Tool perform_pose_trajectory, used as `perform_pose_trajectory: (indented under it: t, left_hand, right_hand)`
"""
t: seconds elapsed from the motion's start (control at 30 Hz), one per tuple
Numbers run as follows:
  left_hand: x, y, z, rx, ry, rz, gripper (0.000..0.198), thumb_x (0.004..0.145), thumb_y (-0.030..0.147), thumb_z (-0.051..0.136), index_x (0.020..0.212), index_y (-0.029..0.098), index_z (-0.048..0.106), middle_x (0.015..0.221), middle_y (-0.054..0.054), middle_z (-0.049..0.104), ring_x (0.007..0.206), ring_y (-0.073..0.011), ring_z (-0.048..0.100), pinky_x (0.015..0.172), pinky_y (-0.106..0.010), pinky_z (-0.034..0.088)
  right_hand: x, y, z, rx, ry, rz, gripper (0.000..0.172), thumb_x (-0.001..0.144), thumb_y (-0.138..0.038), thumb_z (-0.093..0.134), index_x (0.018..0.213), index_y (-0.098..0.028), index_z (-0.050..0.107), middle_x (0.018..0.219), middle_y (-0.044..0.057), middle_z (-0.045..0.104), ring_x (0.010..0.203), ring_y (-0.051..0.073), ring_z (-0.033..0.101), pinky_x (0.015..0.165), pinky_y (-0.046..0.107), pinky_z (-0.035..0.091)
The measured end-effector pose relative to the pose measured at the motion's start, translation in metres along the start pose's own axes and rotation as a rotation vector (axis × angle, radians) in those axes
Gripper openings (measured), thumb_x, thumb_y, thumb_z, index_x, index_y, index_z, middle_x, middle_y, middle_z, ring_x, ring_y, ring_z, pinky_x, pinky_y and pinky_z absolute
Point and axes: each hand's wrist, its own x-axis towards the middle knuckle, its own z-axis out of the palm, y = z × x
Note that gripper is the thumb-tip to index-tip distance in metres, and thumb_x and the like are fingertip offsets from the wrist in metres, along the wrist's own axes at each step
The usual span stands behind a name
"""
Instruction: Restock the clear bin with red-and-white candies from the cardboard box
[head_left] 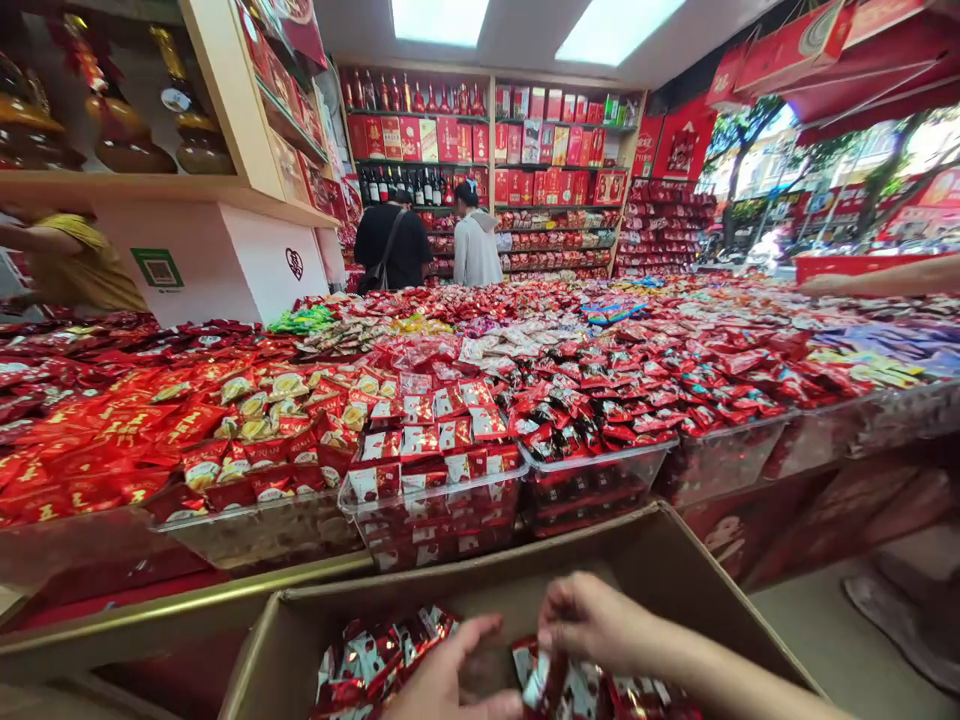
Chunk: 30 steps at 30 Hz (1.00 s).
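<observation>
An open cardboard box (480, 572) stands at the bottom centre, with red and white candy packets (367, 655) inside. Over the packets in its left part is my left hand (454, 672), fingers apart and nothing visibly held. My right hand (589, 625) reaches into the box from the right, its fingers closed round a red and white packet (541, 680). Just beyond the box, a clear plastic bin (442, 495) holds stacked packets of similar red and white look.
More clear bins of wrapped sweets (592, 460) line the display edge on both sides. Two people (394, 240) stand by the back shelves. Another person's arm (885, 278) reaches in at right over a red tray. A foot (907, 610) shows at lower right.
</observation>
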Motion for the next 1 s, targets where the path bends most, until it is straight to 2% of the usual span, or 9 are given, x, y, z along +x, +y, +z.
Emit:
perform_pose_trajectory:
  t: [0.03, 0.1, 0.2, 0.47, 0.67, 0.77, 0.87, 0.93, 1.0]
  left_hand:
    - [0.001, 0.005, 0.003, -0.066, -0.008, 0.037, 0.062, 0.061, 0.033, 0.065, 0.115, 0.017, 0.041, 0.117, -0.011, 0.049, 0.101, -0.0218, 0.048, 0.084, -0.032, 0.04]
    - [0.0, 0.013, 0.009, -0.144, -0.017, 0.086, 0.046, 0.067, 0.033, 0.06, 0.107, 0.014, 0.05, 0.102, -0.01, 0.059, 0.094, -0.0211, 0.053, 0.082, -0.032, 0.04]
    - [-0.001, 0.02, 0.013, -0.245, 0.043, 0.059, 0.03, 0.072, 0.031, 0.055, 0.096, 0.014, 0.057, 0.087, -0.007, 0.065, 0.082, -0.0177, 0.057, 0.076, -0.029, 0.042]
    - [0.0, 0.011, 0.011, -0.432, 0.224, -0.04, 0.03, 0.069, 0.025, 0.059, 0.095, 0.012, 0.054, 0.078, -0.005, 0.067, 0.066, -0.0122, 0.058, 0.064, -0.024, 0.045]
    - [-0.004, 0.016, 0.013, -0.488, 0.069, -0.016, 0.029, 0.074, 0.028, 0.054, 0.1, 0.015, 0.054, 0.084, -0.006, 0.066, 0.077, -0.0149, 0.058, 0.072, -0.027, 0.044]
    - [-0.004, 0.015, 0.012, -0.395, 0.127, 0.052, 0.024, 0.071, 0.028, 0.057, 0.089, 0.013, 0.06, 0.081, -0.005, 0.065, 0.077, -0.0153, 0.057, 0.072, -0.025, 0.042]
    - [-0.005, 0.014, 0.01, -0.456, 0.263, -0.054, 0.032, 0.068, 0.035, 0.059, 0.094, 0.017, 0.055, 0.084, -0.003, 0.063, 0.07, -0.0141, 0.058, 0.064, -0.024, 0.043]
    - [-0.006, 0.013, 0.009, -0.63, 0.246, -0.185, 0.041, 0.069, 0.043, 0.055, 0.102, 0.021, 0.047, 0.084, -0.003, 0.062, 0.066, -0.0147, 0.059, 0.059, -0.025, 0.042]
    - [-0.005, 0.01, 0.009, -0.792, 0.165, -0.256, 0.045, 0.067, 0.047, 0.054, 0.102, 0.021, 0.043, 0.073, -0.002, 0.062, 0.062, -0.0158, 0.06, 0.058, -0.026, 0.041]
  right_hand:
    - [-0.001, -0.006, -0.002, 0.037, 0.024, 0.012, 0.006, 0.064, -0.02, 0.057, 0.064, -0.015, 0.061, 0.052, -0.002, 0.053, 0.048, 0.008, 0.046, 0.045, 0.02, 0.033]
    - [-0.001, -0.017, -0.004, 0.155, 0.024, -0.004, 0.015, 0.066, -0.027, 0.056, 0.068, -0.012, 0.059, 0.053, -0.002, 0.052, 0.049, 0.007, 0.042, 0.046, 0.019, 0.033]
    - [0.001, -0.025, -0.003, 0.3, 0.074, 0.007, 0.024, 0.068, -0.035, 0.054, 0.068, -0.011, 0.057, 0.052, -0.003, 0.047, 0.046, 0.005, 0.037, 0.043, 0.017, 0.03]
    - [0.0, -0.015, 0.004, 0.42, 0.126, 0.027, 0.028, 0.068, -0.039, 0.055, 0.067, -0.011, 0.054, 0.053, -0.002, 0.048, 0.046, 0.005, 0.037, 0.043, 0.017, 0.03]
    - [0.001, -0.016, 0.011, 0.546, 0.112, 0.075, 0.025, 0.07, -0.036, 0.054, 0.063, -0.013, 0.049, 0.046, -0.007, 0.04, 0.04, 0.003, 0.029, 0.039, 0.016, 0.025]
    - [-0.002, -0.02, 0.012, 0.415, 0.168, -0.03, 0.024, 0.073, -0.035, 0.051, 0.063, -0.013, 0.05, 0.051, -0.004, 0.043, 0.044, 0.005, 0.034, 0.043, 0.017, 0.03]
    - [-0.009, -0.028, 0.012, 0.108, 0.312, -0.269, 0.019, 0.077, -0.029, 0.047, 0.068, -0.014, 0.054, 0.061, 0.0, 0.052, 0.056, 0.008, 0.044, 0.053, 0.019, 0.036]
    - [-0.013, -0.03, 0.016, -0.135, 0.341, -0.486, 0.017, 0.079, -0.024, 0.044, 0.076, -0.015, 0.058, 0.065, 0.003, 0.055, 0.061, 0.01, 0.047, 0.056, 0.021, 0.036]
    - [-0.014, -0.025, 0.026, -0.302, 0.301, -0.605, 0.015, 0.077, -0.025, 0.047, 0.076, -0.017, 0.06, 0.064, 0.003, 0.057, 0.058, 0.01, 0.047, 0.053, 0.021, 0.035]
